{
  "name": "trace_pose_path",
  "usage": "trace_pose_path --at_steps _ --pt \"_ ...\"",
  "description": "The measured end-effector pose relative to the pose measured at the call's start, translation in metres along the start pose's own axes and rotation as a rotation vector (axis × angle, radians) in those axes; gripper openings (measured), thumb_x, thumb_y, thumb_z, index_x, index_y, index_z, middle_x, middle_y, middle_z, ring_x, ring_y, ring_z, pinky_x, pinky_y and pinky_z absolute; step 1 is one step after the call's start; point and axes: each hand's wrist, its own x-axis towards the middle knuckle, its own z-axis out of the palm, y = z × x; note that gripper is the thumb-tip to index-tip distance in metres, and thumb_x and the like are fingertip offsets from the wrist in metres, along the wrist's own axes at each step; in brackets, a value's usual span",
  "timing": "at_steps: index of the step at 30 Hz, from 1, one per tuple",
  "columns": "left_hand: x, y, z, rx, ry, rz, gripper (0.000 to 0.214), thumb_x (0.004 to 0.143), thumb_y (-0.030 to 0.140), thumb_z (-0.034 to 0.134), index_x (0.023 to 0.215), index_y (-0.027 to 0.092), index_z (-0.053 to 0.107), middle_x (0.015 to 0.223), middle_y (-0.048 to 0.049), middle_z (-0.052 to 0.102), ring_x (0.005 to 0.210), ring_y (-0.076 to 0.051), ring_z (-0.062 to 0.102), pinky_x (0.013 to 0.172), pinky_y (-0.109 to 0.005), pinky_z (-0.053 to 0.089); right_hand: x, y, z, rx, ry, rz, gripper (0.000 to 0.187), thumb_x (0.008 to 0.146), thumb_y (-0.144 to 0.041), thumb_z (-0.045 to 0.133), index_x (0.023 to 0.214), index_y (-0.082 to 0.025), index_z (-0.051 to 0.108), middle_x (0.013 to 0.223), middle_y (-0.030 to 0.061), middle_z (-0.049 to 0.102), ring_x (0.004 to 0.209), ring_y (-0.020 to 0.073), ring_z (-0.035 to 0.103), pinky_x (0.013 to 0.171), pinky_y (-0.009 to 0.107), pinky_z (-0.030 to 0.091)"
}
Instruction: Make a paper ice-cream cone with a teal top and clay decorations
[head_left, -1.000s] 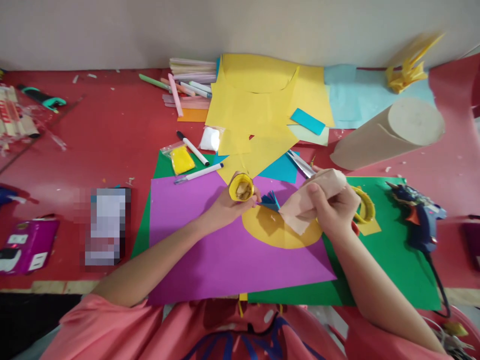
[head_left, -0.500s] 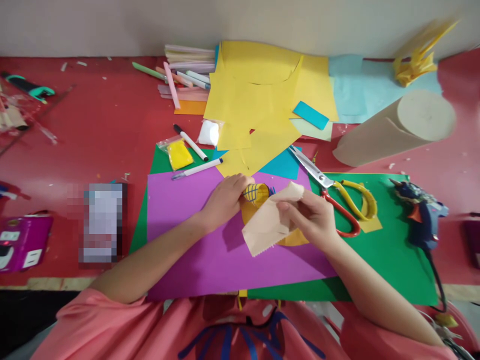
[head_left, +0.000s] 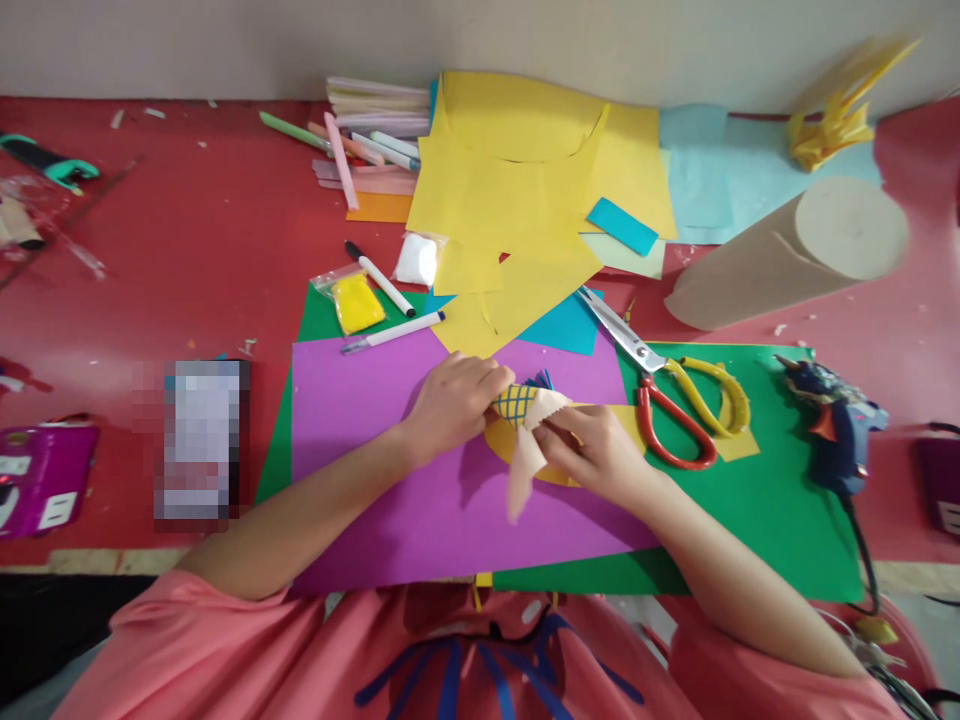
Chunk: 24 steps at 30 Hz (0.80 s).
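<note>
My pink shirt [head_left: 300, 650] is nearest, and just past it a purple sheet [head_left: 375, 520] lies over a green sheet [head_left: 780, 530]. Above the purple, my left hand [head_left: 456, 398] is wrapped around the left end of a yellow tube [head_left: 514, 404] with blue crisscross lines, its other end toward my right side. My right hand [head_left: 600, 450] has a pale piece of paper [head_left: 529, 465] pinched between thumb and fingers — one part of it meets the tube's right end, the rest hangs down (whether any is tucked inside, I cannot tell). Under my hands lies a yellow-orange round of paper [head_left: 498, 437], partly covered, and a blue fringed bit [head_left: 541, 381] shows just behind the tube.

To my right, scissors [head_left: 646, 356] lie with their red and yellow handles spread, and farther right sits a glue gun [head_left: 841, 440]. On the left is a flat, dark-edged thing [head_left: 199, 440], blurred over.

Beyond my hands are a blue-ended pen [head_left: 397, 333], a yellow packet [head_left: 358, 303], a marker [head_left: 384, 284] and a white packet [head_left: 417, 260]. Farther off come large yellow sheets [head_left: 510, 225], a blue strip [head_left: 623, 226] on their right side, and a tilted-looking paper roll [head_left: 757, 265] — then the pale wall [head_left: 480, 35].
</note>
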Motion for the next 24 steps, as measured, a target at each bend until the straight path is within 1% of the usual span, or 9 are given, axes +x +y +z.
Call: trace_pose_path --at_steps 5,8,11,15,17,19,21,22,24 --pt "-0.002 0.004 0.001 -0.002 0.000 0.045 0.019 0.086 0.009 0.043 0.092 0.019 0.058 0.075 -0.0023 0.065 0.076 -0.021 0.063 0.071 -0.035 0.041 0.001 -0.003 -0.001 -0.001 -0.052 0.049 0.034 0.096 -0.022 0.040 0.064 -0.018 0.051 0.051 -0.0022 0.048 0.043 0.0077 0.041 0.045 0.022 0.027" --pt "-0.002 0.005 0.003 0.000 -0.005 0.045 0.020 0.085 0.009 0.043 0.094 0.018 0.058 0.076 -0.0031 0.066 0.076 -0.022 0.064 0.071 -0.035 0.042 0.001 -0.003 0.001 0.046 0.048 0.091 0.041 0.098 -0.025 0.041 0.058 -0.019 0.046 0.056 -0.0005 0.049 0.047 0.0084 0.043 0.046 0.022 0.031" --pt "-0.002 0.005 0.003 -0.018 -0.024 0.016 0.020 0.085 0.011 0.044 0.096 0.018 0.059 0.080 -0.0038 0.067 0.079 -0.021 0.065 0.073 -0.034 0.044 0.000 -0.001 0.006 0.073 0.166 0.079 0.041 0.097 -0.025 0.048 0.057 -0.018 0.048 0.062 0.0005 0.050 0.049 0.0085 0.045 0.046 0.022 0.033" --pt "-0.001 0.007 0.002 -0.055 -0.035 -0.040 0.018 0.086 0.014 0.045 0.097 0.019 0.059 0.080 -0.0036 0.068 0.080 -0.021 0.065 0.075 -0.033 0.046 -0.003 0.001 0.013 0.037 0.294 -0.003 0.019 0.093 -0.016 0.055 0.075 -0.019 0.057 0.063 -0.0011 0.057 0.051 0.0090 0.052 0.046 0.021 0.038" --pt "0.000 0.007 0.002 -0.085 -0.042 -0.064 0.016 0.086 0.015 0.047 0.096 0.019 0.059 0.081 -0.0040 0.068 0.079 -0.021 0.066 0.074 -0.033 0.046 -0.004 0.001 0.017 -0.009 0.387 0.020 0.009 0.089 -0.014 0.061 0.085 -0.021 0.057 0.064 -0.0025 0.062 0.052 0.0102 0.058 0.047 0.021 0.041" --pt "0.000 0.007 0.003 -0.117 -0.055 -0.090 0.016 0.085 0.013 0.047 0.095 0.020 0.059 0.080 -0.0039 0.068 0.078 -0.021 0.066 0.074 -0.033 0.047 -0.006 0.001 0.020 -0.009 0.468 0.100 0.018 0.085 -0.016 0.067 0.096 -0.023 0.054 0.066 -0.0033 0.066 0.055 0.0123 0.064 0.047 0.021 0.044" --pt "0.001 0.008 0.003 -0.129 -0.065 -0.107 0.018 0.084 0.012 0.047 0.095 0.021 0.058 0.080 -0.0029 0.068 0.077 -0.020 0.065 0.074 -0.032 0.047 -0.007 0.001 0.021 0.008 0.497 0.152 0.028 0.084 -0.019 0.069 0.106 -0.024 0.052 0.068 -0.0033 0.068 0.056 0.0135 0.067 0.047 0.021 0.046" --pt "0.001 0.008 0.003 -0.125 -0.068 -0.112 0.018 0.084 0.012 0.047 0.095 0.021 0.058 0.079 -0.0023 0.068 0.076 -0.019 0.065 0.073 -0.032 0.047 -0.007 0.001 0.021 0.001 0.488 0.134 0.027 0.084 -0.018 0.068 0.106 -0.024 0.052 0.067 -0.0035 0.068 0.056 0.0131 0.066 0.047 0.022 0.046" --pt "0.001 0.008 0.002 -0.108 -0.074 -0.117 0.016 0.085 0.014 0.048 0.095 0.022 0.058 0.079 -0.0013 0.068 0.074 -0.019 0.064 0.071 -0.031 0.046 -0.007 0.002 0.019 -0.048 0.454 0.043 0.016 0.087 -0.015 0.065 0.098 -0.023 0.057 0.066 -0.0030 0.067 0.053 0.0112 0.062 0.049 0.022 0.046"
